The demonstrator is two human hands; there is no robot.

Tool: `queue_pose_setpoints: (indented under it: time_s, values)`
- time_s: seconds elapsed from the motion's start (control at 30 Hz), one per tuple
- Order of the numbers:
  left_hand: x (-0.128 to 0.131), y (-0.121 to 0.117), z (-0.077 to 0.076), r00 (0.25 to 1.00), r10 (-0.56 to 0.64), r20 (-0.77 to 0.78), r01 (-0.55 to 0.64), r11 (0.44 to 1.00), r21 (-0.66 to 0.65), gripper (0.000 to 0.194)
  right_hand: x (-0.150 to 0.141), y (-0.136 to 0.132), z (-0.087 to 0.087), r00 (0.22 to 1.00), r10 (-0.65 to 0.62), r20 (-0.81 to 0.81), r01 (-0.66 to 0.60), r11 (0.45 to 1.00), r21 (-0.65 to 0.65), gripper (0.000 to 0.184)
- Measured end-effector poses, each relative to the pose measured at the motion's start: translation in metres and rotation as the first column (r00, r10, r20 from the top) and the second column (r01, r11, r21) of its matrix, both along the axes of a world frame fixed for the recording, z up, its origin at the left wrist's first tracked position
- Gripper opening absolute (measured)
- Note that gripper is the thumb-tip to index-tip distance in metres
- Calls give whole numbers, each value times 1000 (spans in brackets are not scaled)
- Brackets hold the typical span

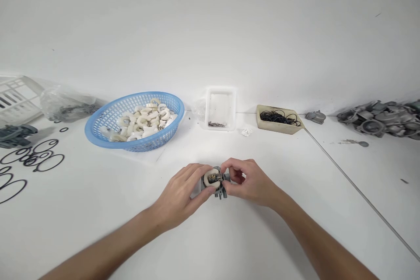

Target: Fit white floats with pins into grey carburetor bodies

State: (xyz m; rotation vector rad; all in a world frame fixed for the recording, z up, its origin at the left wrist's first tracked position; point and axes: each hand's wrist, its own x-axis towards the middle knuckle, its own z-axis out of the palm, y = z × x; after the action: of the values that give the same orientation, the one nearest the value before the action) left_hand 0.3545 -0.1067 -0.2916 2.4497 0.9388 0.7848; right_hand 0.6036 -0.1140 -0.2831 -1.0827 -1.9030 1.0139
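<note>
Left hand [185,190] has its grip clamped on the grey metal body [220,193] — keep that steady while the right fingertips [225,169] work gently — can't tell if they're pinching anything.

The white bench [203,245] carries a blue basket [134,144] of pale C-shaped pieces, with loose black rings [44,156] near its left side. A white tray [220,127] with small metal pins stands between the basket and a cream box [278,126] of thin black rings. Grey metal castings [380,119] lie heaped at the right.
</note>
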Motion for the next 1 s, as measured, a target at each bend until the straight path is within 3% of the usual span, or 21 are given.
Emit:
queue_pose_setpoints:
  time_s: [0.33,0.53,1.0]
  values:
    - [0,0,2,1000,0,-3,0,1000,5,28,3,-1,2,999,14,35,-14,1000,-7,15]
    - [0,-1,3,1000,-17,1,17,1000,16,28,6,-4,8,993,50,105,-47,998,-30,25]
    - [-1,0,1,998,-51,33,51,999,4,33,3,-3,3,995,8,104,-13,999,51,23]
